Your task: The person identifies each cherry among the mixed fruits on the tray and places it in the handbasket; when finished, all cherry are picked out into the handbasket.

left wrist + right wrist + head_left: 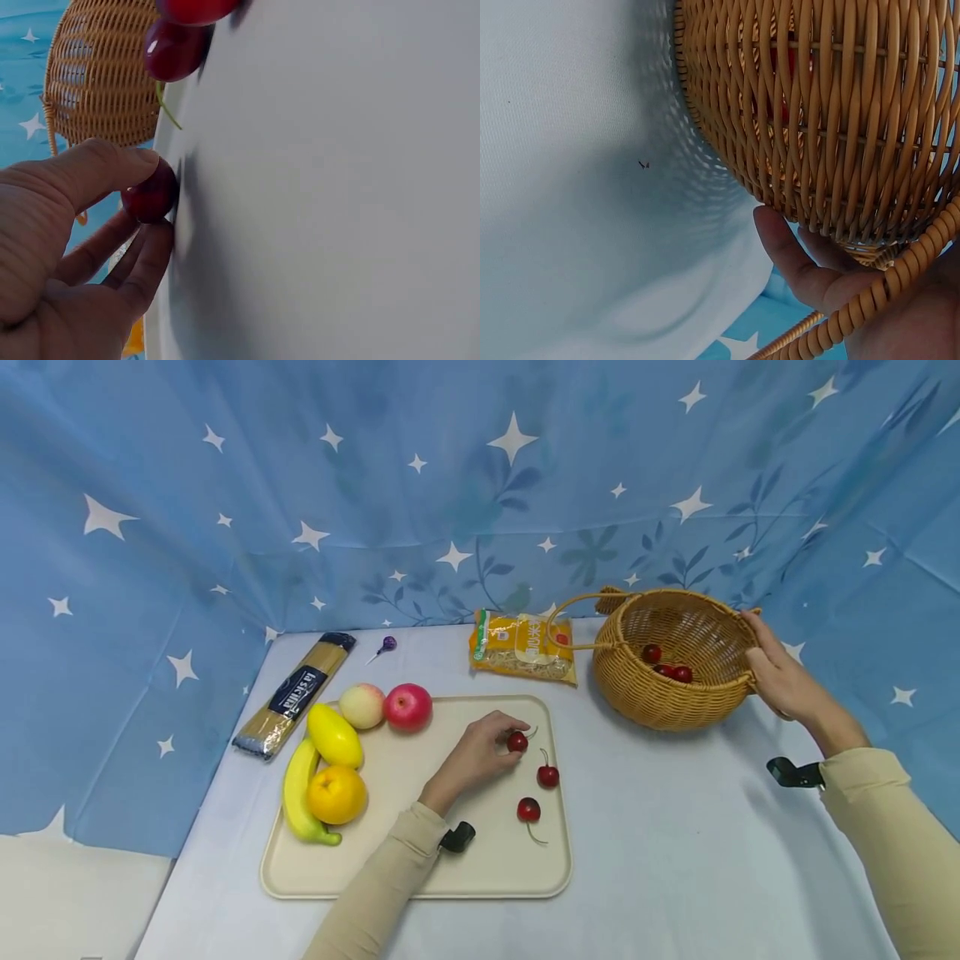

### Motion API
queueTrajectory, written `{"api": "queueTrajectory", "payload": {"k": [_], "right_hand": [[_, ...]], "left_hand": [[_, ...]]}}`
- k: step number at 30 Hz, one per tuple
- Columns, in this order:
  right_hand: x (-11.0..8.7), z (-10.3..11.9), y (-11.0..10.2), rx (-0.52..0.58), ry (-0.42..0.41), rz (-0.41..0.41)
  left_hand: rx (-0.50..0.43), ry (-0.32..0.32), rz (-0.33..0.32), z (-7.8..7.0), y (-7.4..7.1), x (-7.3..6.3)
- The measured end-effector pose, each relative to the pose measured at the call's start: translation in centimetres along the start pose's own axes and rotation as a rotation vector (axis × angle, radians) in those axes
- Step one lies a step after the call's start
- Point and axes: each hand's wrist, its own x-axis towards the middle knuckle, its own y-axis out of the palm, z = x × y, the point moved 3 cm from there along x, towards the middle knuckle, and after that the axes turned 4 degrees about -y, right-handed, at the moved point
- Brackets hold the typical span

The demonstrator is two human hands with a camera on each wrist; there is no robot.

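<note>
My left hand (480, 752) pinches a dark red cherry (154, 193) between thumb and fingers at the right side of the beige tray (450, 882). Two more cherries with stems lie just nearer on the tray: one cherry (548, 776) by the right rim, another cherry (528, 810) below it. On the right, my right hand (783, 681) grips the side of a wicker basket (667, 706), which tilts its opening toward me. Several cherries (672, 672) sit inside it. Fingers (787, 251) touch the woven wall beside the wrapped handle (885, 289).
On the tray's left are a banana (297, 789), an orange (337, 795), a yellow mango-like fruit (334, 737), a peach (362, 706) and a red apple (408, 707). Behind lie packaged spaghetti (296, 693), a purple lollipop (387, 644) and a yellow food bag (521, 647).
</note>
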Motion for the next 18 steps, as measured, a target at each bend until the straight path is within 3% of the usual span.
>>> {"api": "queueTrajectory", "payload": {"k": [9,18], "right_hand": [[0.00,0.29,0.15,0.010,-0.003,0.008],[0.17,0.01,0.05,-0.011,-0.009,0.007]], "left_hand": [[-0.006,-0.082,-0.022,0.66,0.52,0.17],[-0.045,-0.086,-0.020,0.81,0.31,0.02]]}}
